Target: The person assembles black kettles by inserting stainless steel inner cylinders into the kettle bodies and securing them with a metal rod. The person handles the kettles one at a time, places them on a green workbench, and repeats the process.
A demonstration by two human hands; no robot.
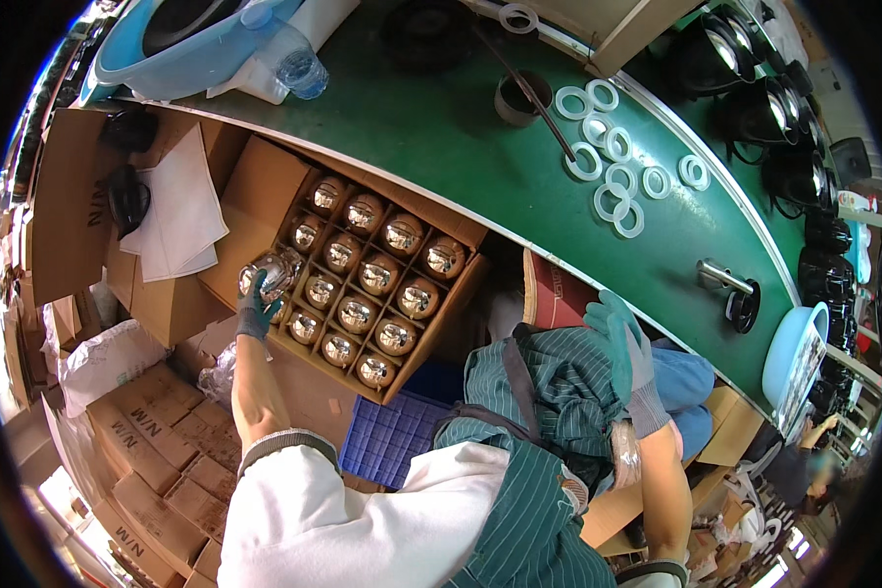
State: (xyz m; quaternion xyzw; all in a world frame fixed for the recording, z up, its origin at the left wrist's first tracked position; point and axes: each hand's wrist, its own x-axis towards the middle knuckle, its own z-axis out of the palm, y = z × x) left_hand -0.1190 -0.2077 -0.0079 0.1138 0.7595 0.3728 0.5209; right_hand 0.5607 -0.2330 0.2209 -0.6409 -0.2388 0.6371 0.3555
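A cardboard box (439, 325) with dividers stands against the near edge of the bench, holding several round, mirror-bright silver liners (359, 314), one per compartment. At the box's left side, another silver liner (280, 265) lies tilted over the edge. My left hand (255, 312), in a grey-green glove, has its fingers curled on that liner. In a similar glove, my right hand (625, 358) is over my striped apron near the bench edge, its fingers stretched out and nothing seen in it.
On the green bench (392, 127) lie several translucent rings (612, 147), a dark cup (521, 98), a metal part with a black handle (735, 284) and a clear bottle (299, 71). A blue crate (387, 441) sits below the box. Stacked cartons (152, 451) stand at left.
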